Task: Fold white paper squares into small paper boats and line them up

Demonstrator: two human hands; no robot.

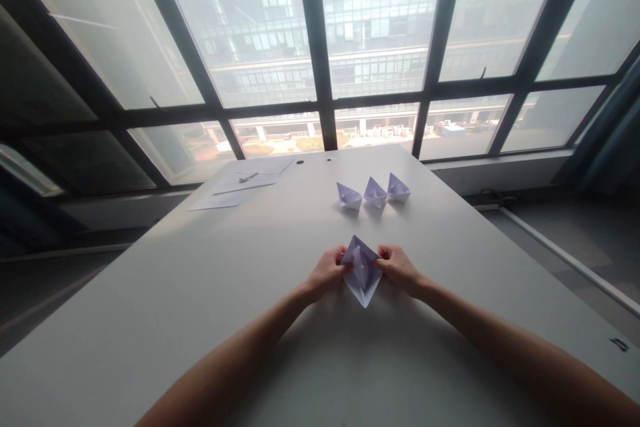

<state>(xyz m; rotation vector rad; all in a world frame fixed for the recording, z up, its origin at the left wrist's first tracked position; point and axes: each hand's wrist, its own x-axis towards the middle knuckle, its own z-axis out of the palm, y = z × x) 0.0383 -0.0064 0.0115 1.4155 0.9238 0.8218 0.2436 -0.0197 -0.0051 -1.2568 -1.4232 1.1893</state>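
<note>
A folded paper boat (362, 271) is held between my two hands just over the near part of the white table. Its sides are spread apart in a diamond shape, and a raised peak shows in its middle. My left hand (330, 270) pinches the left edge, thumb on the inside. On the opposite edge, my right hand (398, 267) has the same kind of pinch. Beyond them stand three finished-looking paper boats in a row: a left one (349, 196), a middle one (375, 193) and a right one (399, 188).
Flat sheets of paper (220, 199) lie at the table's far left, with a small light-coloured item (249, 177) on top that I cannot make out. The white table (200, 280) reaches toward large windows. A dark mark (619, 345) is near its right edge.
</note>
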